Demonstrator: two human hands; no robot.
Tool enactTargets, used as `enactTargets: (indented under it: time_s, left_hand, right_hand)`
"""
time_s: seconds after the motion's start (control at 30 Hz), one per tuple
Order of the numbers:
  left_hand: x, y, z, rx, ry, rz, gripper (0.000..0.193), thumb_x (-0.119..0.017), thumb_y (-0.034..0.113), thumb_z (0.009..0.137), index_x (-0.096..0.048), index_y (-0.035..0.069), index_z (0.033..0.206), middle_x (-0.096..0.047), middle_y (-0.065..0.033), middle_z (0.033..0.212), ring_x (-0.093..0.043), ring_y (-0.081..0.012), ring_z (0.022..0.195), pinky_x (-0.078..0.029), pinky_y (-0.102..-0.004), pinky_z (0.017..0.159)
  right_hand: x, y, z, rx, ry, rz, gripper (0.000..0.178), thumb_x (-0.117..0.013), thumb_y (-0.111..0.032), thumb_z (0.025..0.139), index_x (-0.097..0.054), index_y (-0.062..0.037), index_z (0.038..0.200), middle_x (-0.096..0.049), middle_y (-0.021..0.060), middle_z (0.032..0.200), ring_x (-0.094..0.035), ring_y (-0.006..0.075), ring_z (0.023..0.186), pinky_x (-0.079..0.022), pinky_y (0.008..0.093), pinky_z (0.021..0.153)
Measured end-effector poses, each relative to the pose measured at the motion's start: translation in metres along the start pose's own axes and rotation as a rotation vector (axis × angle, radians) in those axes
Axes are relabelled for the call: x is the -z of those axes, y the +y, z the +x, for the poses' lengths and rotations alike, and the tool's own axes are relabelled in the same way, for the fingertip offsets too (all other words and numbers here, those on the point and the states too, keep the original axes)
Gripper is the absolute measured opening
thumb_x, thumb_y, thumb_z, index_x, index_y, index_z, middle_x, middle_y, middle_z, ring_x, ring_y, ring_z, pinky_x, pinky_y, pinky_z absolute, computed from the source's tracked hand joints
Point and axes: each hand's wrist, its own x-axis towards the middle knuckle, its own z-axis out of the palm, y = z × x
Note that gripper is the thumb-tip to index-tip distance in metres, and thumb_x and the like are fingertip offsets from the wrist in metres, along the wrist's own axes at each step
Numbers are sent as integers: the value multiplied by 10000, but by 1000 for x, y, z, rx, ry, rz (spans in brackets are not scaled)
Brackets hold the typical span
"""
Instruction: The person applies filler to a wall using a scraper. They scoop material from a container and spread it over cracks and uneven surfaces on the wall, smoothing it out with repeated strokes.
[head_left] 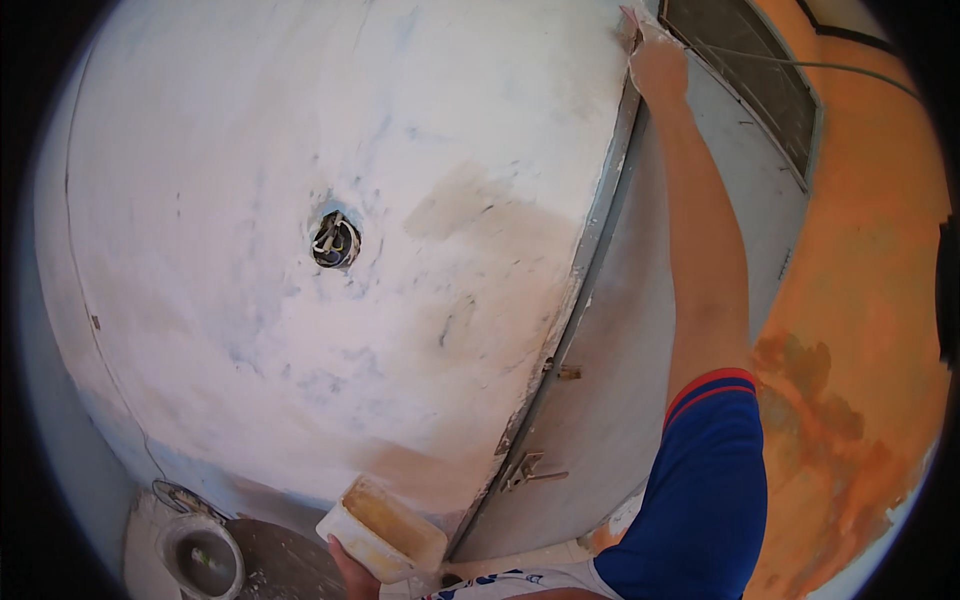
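My left hand grips a white rectangular plastic tub from its left side, low in front of me. The tub is tilted, and its inside is smeared with yellowish-white paste. High at the upper right, my right hand reaches to the top of a grey door frame, where it meets the whitish patched wall. Its fingers are closed around something with a reddish, thin edge, too hidden to name. White smears show on that hand.
A round hole with loose wires opens in the wall. The grey door carries a lever handle. An orange wall stands at the right. A round bucket sits at lower left, beside a dark surface and a cable.
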Motion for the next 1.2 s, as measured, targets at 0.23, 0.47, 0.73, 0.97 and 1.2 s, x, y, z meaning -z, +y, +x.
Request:
enactTargets:
  time_s: [0.23, 0.47, 0.73, 0.97, 1.2]
  left_hand:
    - [3, 3, -4, 17, 49, -51, 753, -310, 640, 1014, -336, 100, 1539, -419, -112, 1532, -428, -317, 1382, -357, -437, 1135]
    - [7, -7, -2, 38, 35, -31, 774, -315, 659, 1005, -332, 101, 1541, -407, -111, 1541, -425, -319, 1384, -366, -446, 1130]
    - [-11, 5, -8, -32, 14, -25, 761, -314, 639, 1011, -337, 87, 1534, -426, -122, 1524, -434, -323, 1379, -370, -439, 1128]
    - [-12, -7, -5, -1, -35, 18, 745, -310, 620, 1019, -339, 80, 1532, -434, -125, 1518, -436, -324, 1376, -361, -432, 1133]
    - [6, -8, -12, 32, 43, -70, 752, -315, 631, 1018, -345, 82, 1531, -430, -120, 1525, -437, -321, 1377, -361, -429, 1134]
  right_hand:
    - [4, -49, -78, 167, -326, -102, 621, -553, -20, 852, -519, -180, 1451, -673, 179, 1230, -663, 387, 1056, -523, 427, 936]
    - [33, -26, -5, -106, -133, -92, 637, -554, 16, 799, -568, -178, 1405, -692, 238, 1114, -657, 393, 1058, -518, 469, 921]
    - [31, -58, -61, 71, -231, -170, 435, -594, -117, 870, -606, -72, 1303, -703, 224, 1035, -673, 393, 984, -532, 466, 888]
    - [25, 20, 39, -68, -107, -236, 234, -506, -54, 892, -703, 24, 991, -698, 254, 947, -673, 416, 913, -532, 491, 822]
    - [32, -48, -67, 238, -386, -224, 373, -564, -220, 934, -652, -37, 1247, -698, 215, 1072, -664, 417, 964, -531, 491, 869]
